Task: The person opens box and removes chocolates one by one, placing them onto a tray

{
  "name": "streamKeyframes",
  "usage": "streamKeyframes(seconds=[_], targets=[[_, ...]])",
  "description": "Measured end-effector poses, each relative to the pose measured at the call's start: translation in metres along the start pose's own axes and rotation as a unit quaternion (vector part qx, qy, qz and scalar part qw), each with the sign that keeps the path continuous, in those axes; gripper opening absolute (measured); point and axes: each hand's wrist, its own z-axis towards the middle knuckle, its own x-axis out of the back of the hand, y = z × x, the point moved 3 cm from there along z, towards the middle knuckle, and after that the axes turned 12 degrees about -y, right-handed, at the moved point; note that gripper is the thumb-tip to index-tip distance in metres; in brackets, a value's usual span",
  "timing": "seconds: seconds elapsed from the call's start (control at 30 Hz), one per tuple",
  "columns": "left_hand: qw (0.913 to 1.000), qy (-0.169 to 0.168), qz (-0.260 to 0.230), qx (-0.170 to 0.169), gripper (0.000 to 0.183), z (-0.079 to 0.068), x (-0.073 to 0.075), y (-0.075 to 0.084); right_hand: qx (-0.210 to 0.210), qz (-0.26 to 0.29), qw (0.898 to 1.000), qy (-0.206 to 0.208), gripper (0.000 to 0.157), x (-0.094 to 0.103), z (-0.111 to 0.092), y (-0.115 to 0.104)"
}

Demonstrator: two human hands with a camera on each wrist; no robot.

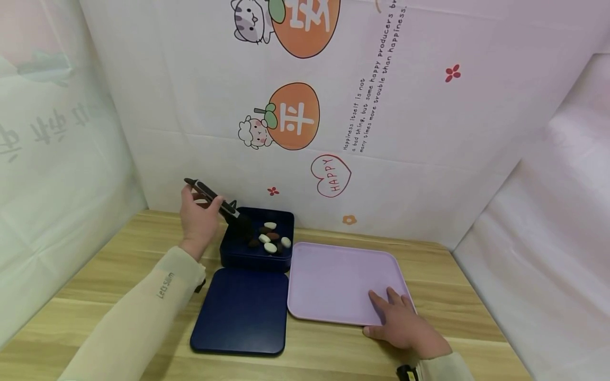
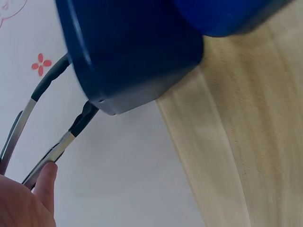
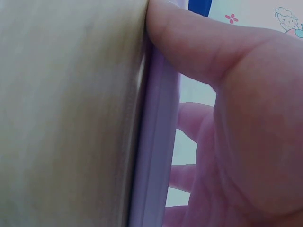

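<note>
My left hand [image 1: 197,222] grips black-and-silver tongs [image 1: 213,198], whose dark tips reach down into a navy box [image 1: 256,261]. Inside the box lie several smooth oval pieces like pebbles [image 1: 270,247], white, brown and dark. Whether the tips hold any of them cannot be made out against the dark inside. In the left wrist view both arms of the tongs [image 2: 61,145] stand apart and pass over the box rim. My right hand [image 1: 402,325] rests on the front right corner of a lavender tray [image 1: 333,283], fingers spread over its surface, thumb at its front edge [image 3: 154,142].
A flat navy lid-like panel [image 1: 240,312] lies in front of the box, left of the tray. All stand on a wood-grain table [image 1: 329,352]. A white printed cloth [image 1: 405,196] rises behind the table, with white sheets at both sides.
</note>
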Motion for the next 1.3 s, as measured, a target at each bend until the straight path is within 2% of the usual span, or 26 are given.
streamKeyframes(seconds=[0.13, 0.33, 0.5, 0.6, 0.77, 0.97, 1.07, 1.17, 1.3], targets=[[0.9975, 0.022, -0.054, 0.040, 0.072, 0.000, 0.005, 0.002, -0.004, 0.002, 1.000, 0.000, 0.097, 0.000, 0.000, 0.001], [0.9852, 0.051, -0.144, 0.079, 0.069, 0.003, 0.009, 0.006, -0.009, 0.002, 1.000, -0.002, 0.098, 0.000, 0.000, 0.001], [0.9741, 0.066, -0.203, 0.075, 0.066, 0.005, 0.006, 0.014, -0.008, 0.007, 1.000, -0.004, 0.098, 0.000, 0.000, 0.002], [0.9730, 0.061, -0.212, 0.068, 0.067, 0.004, 0.000, 0.025, -0.004, 0.007, 1.000, -0.001, 0.097, -0.001, 0.000, 0.003], [0.9814, 0.038, -0.184, 0.038, 0.070, -0.002, -0.017, 0.048, -0.004, 0.004, 1.000, 0.000, 0.097, -0.001, 0.001, 0.003], [0.9954, -0.006, -0.082, -0.048, 0.068, -0.017, -0.046, 0.075, -0.004, 0.007, 1.000, -0.002, 0.097, -0.001, 0.001, 0.002], [0.9942, -0.033, -0.039, -0.095, 0.065, -0.024, -0.062, 0.086, -0.004, 0.010, 1.000, -0.002, 0.097, 0.000, 0.000, 0.002], [0.9890, -0.059, -0.020, -0.134, 0.059, -0.030, -0.077, 0.092, -0.003, 0.009, 1.000, -0.003, 0.097, 0.000, 0.000, 0.002], [0.9831, -0.085, 0.015, -0.162, 0.051, -0.037, -0.097, 0.093, -0.004, 0.005, 1.000, -0.006, 0.097, 0.000, 0.001, 0.002]])
